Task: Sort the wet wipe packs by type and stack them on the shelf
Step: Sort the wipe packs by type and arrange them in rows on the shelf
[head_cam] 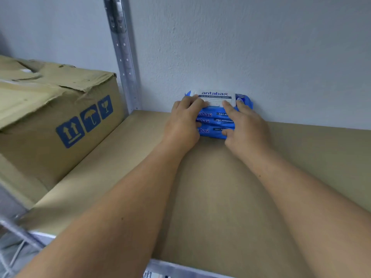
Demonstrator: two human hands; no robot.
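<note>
Left hand [183, 123] and right hand [248, 125] curl round the blue wipe stack [217, 120] at twelve o'clock (squaring it to the wall [261, 57], I'd guess). Cardboard box [60, 101] sits at nine o'clock

Cardboard box [50, 109] sitting at left, its top flaps crumpled, torn and sagging inward. Three blue handling symbols [86, 121] showing on its right-facing side: paired arrows, umbrella, glass. Perforated grey metal post [124, 57] standing just right of the box's far corner and running up out of view. Pale textured wall [261, 47] filling the far side behind post and box. Grey wire bars [12, 255] showing blurred at the near left corner.
</note>
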